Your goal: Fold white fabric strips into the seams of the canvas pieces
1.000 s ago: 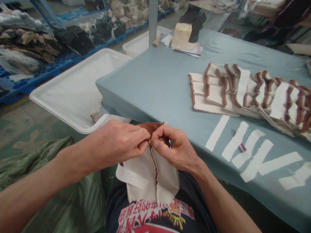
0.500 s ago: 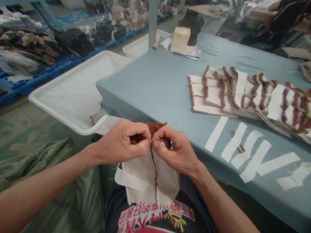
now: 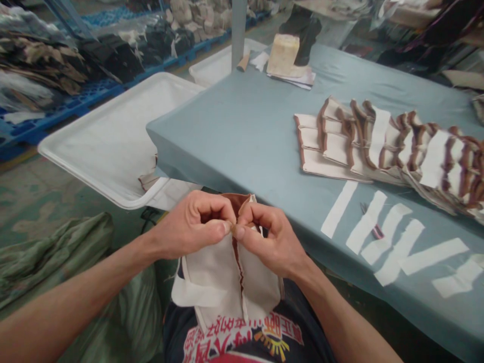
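A cream fabric piece (image 3: pixel 215 272) with a brown inner side hangs in front of my body, its brown-edged seam running down the middle. My left hand (image 3: pixel 198 222) pinches the top of that seam between thumb and forefinger. Right beside it, my right hand (image 3: pixel 270 234) pinches the same spot, and the two sets of fingertips meet. What lies exactly between the fingertips is hidden. From the piece's left side a white strip (image 3: pixel 192 294) sticks out.
On the blue-covered table (image 3: pixel 227 126) lies a row of similar cream and brown pieces (image 3: pixel 336 148). Several white strips (image 3: pixel 340 209) and small thread snips (image 3: pixel 377 232) are near its front edge. A white tub (image 3: pixel 102 136) stands left, above a green sack (image 3: pixel 132 302).
Both hands stay pinched at the seam and have shifted slightly left with the fabric. The white strip hangs a little further left and lower.
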A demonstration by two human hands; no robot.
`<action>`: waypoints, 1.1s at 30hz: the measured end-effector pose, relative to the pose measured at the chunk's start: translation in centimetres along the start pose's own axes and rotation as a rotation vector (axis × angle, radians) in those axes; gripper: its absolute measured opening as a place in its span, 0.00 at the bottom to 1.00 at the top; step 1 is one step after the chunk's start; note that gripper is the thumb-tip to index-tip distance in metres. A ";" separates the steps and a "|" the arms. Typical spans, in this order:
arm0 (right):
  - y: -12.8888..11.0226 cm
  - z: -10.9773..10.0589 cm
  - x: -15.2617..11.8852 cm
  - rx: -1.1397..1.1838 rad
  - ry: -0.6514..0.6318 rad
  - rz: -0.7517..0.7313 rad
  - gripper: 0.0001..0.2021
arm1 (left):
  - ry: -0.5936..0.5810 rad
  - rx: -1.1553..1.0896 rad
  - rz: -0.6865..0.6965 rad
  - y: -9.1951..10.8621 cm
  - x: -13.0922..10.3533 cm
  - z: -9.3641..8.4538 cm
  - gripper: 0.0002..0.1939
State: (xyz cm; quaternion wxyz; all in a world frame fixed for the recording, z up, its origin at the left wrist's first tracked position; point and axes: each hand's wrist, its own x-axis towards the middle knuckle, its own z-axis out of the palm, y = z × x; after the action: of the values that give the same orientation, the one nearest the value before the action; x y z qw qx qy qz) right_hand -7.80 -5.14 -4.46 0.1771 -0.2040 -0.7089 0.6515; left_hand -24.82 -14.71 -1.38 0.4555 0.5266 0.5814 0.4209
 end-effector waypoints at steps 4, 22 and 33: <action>0.0 -0.4 0.1 -0.029 -0.062 0.045 0.14 | -0.057 -0.063 0.006 -0.6 0.2 -0.2 0.07; -1.2 -0.7 -1.3 -0.249 -0.023 -0.056 0.06 | -0.076 0.127 -0.065 0.2 -0.2 0.5 0.11; -1.6 -2.0 -1.6 -0.268 -0.142 -0.055 0.02 | -0.138 0.543 0.138 1.5 -1.5 -0.7 0.08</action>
State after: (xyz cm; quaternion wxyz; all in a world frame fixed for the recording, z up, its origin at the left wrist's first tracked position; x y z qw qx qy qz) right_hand -5.45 -4.39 -2.64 0.1156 -0.1597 -0.8055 0.5588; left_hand -25.13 -16.07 0.34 0.3066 0.6951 0.6032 0.2427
